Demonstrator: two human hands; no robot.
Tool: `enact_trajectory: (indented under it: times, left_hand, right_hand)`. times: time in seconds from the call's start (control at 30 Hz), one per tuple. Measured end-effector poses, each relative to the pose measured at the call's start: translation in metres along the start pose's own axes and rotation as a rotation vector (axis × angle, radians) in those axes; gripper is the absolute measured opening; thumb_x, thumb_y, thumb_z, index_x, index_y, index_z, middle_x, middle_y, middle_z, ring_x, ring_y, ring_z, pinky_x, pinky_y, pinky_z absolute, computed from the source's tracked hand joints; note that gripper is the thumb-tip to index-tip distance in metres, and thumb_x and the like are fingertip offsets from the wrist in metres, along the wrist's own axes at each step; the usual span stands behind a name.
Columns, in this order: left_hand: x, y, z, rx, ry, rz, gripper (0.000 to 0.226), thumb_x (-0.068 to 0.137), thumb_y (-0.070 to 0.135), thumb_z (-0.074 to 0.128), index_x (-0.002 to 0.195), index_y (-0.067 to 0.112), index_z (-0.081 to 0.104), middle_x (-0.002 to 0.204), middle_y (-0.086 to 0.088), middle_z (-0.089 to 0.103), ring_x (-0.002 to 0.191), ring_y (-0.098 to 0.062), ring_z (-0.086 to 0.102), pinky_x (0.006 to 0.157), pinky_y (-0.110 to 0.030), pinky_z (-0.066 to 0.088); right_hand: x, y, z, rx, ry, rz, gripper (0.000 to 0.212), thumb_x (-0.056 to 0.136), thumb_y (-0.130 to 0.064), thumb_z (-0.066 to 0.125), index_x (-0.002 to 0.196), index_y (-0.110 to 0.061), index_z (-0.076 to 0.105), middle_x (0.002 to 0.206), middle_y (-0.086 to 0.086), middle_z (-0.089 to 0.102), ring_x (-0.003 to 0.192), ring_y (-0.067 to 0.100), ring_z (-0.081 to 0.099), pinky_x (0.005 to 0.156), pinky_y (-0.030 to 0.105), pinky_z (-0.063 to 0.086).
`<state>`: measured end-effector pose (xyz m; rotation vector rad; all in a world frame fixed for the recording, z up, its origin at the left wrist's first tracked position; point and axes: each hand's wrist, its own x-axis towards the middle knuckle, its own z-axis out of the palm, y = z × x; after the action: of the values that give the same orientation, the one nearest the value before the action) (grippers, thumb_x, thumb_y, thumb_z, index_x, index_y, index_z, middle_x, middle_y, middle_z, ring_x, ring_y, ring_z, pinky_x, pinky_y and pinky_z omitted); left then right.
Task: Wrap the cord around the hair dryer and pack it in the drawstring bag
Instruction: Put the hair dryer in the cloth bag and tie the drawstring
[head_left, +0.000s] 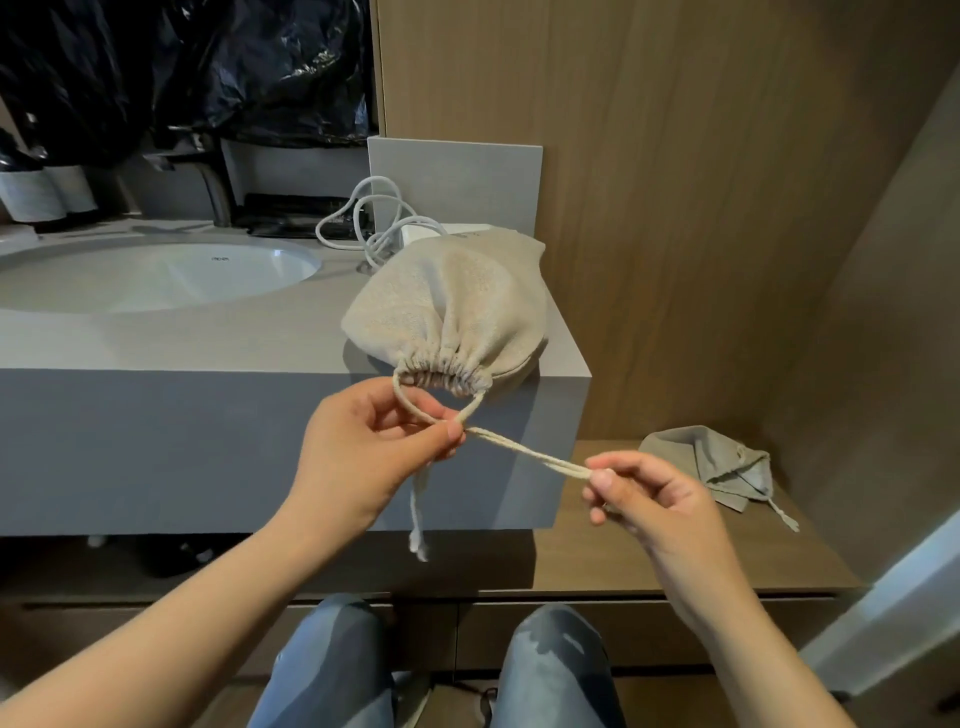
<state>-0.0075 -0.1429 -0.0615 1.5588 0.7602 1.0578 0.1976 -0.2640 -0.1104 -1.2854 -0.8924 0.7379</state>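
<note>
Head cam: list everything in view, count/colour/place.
beige woven drawstring bag: 1, beige, filled and cinched, right front corner of countertop
bag's twisted drawstring: 1, beige, stretched from bag mouth between both hands
grey stone countertop: 1, grey, centre left
round sink basin: 1, white, sunk in countertop, left
coiled cable: 1, white, on countertop behind bag
metal faucet: 1, dark grey, behind basin
black plastic sheeting: 1, black, top left
flat empty drawstring bag: 1, grey-beige, on lower shelf, right
wooden shelf: 1, brown, below countertop, right
left hand: 1, pinches drawstring near bag mouth
right hand: 1, pinches drawstring's far end
</note>
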Motion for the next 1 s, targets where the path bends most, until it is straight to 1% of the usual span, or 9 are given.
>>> enact_trajectory:
  times: [0.13,0.23,0.3,0.43,0.53,0.73,0.8,0.9,1.0]
  left_hand:
    - [-0.008,-0.001,-0.005,0.274,0.060,0.254,0.012,0.076,0.004,0.079,0.081,0.011,0.070,0.077,0.003,0.074,0.067,-0.026,0.070,0.069,-0.034,0.061]
    - [-0.006,0.004,-0.012,0.394,0.022,0.357,0.012,0.077,0.005,0.079,0.079,0.016,0.072,0.075,0.007,0.072,0.069,-0.015,0.070,0.067,-0.032,0.059]
    - [-0.003,0.006,-0.017,0.411,-0.016,0.348,0.011,0.077,0.007,0.079,0.079,0.016,0.073,0.074,0.009,0.071,0.070,-0.010,0.070,0.068,-0.031,0.059]
    - [-0.001,0.003,-0.026,0.350,-0.069,0.261,0.007,0.077,0.009,0.079,0.079,0.014,0.075,0.072,0.003,0.073,0.068,-0.016,0.071,0.069,-0.041,0.060]
    - [-0.002,0.000,-0.032,0.252,-0.090,0.198,0.007,0.076,0.006,0.079,0.080,0.010,0.074,0.072,-0.004,0.073,0.067,-0.019,0.071,0.069,-0.043,0.061]
    - [0.000,-0.002,-0.044,0.172,-0.074,0.195,0.017,0.074,0.003,0.079,0.088,0.009,0.073,0.078,-0.007,0.074,0.069,-0.021,0.072,0.072,-0.035,0.061]
    - [0.002,-0.002,-0.045,0.177,-0.067,0.208,0.018,0.074,0.003,0.080,0.089,0.010,0.073,0.077,-0.007,0.073,0.070,-0.022,0.071,0.072,-0.038,0.061]
    - [0.006,-0.001,-0.048,0.180,-0.058,0.221,0.019,0.074,0.006,0.080,0.091,0.011,0.074,0.077,-0.007,0.072,0.071,-0.027,0.070,0.072,-0.046,0.059]
    - [0.010,0.000,-0.049,0.186,-0.070,0.242,0.020,0.074,0.008,0.080,0.093,0.013,0.075,0.078,-0.006,0.072,0.073,-0.028,0.069,0.071,-0.048,0.059]
  right_hand:
    - [0.001,-0.029,0.013,-0.047,-0.015,-0.143,0.022,0.076,-0.024,0.066,0.091,-0.008,0.072,0.075,0.007,0.070,0.069,0.018,0.066,0.068,0.026,0.057]
    - [0.004,-0.053,0.031,-0.125,-0.104,-0.242,0.021,0.079,-0.025,0.063,0.095,-0.015,0.074,0.082,0.001,0.074,0.079,0.015,0.069,0.072,0.023,0.056]
    - [0.008,-0.068,0.045,-0.185,-0.196,-0.292,0.021,0.083,-0.024,0.061,0.098,-0.018,0.074,0.088,-0.002,0.075,0.086,0.012,0.070,0.075,0.019,0.054]
    - [0.026,-0.087,0.067,-0.282,-0.262,-0.385,0.016,0.086,-0.011,0.066,0.094,-0.021,0.076,0.088,-0.008,0.075,0.090,0.008,0.069,0.074,0.015,0.052]
    - [0.041,-0.091,0.078,-0.355,-0.265,-0.460,0.017,0.081,-0.007,0.073,0.088,-0.021,0.078,0.084,-0.007,0.072,0.086,0.010,0.067,0.071,0.015,0.051]
    - [0.048,-0.080,0.097,-0.610,-0.231,-0.525,0.008,0.073,-0.018,0.082,0.075,-0.017,0.074,0.071,-0.008,0.068,0.070,0.010,0.064,0.060,0.016,0.051]
    - [0.049,-0.078,0.097,-0.689,-0.278,-0.609,0.005,0.076,-0.014,0.080,0.080,-0.016,0.077,0.079,-0.010,0.069,0.078,0.008,0.065,0.067,0.017,0.053]
    - [0.047,-0.075,0.093,-0.810,-0.346,-0.719,0.017,0.080,-0.008,0.074,0.093,-0.018,0.079,0.092,-0.012,0.069,0.091,0.004,0.064,0.080,0.016,0.053]
    - [0.047,-0.070,0.091,-0.831,-0.291,-0.765,0.021,0.080,-0.010,0.075,0.098,-0.022,0.078,0.094,-0.013,0.064,0.093,0.006,0.060,0.077,0.015,0.051]
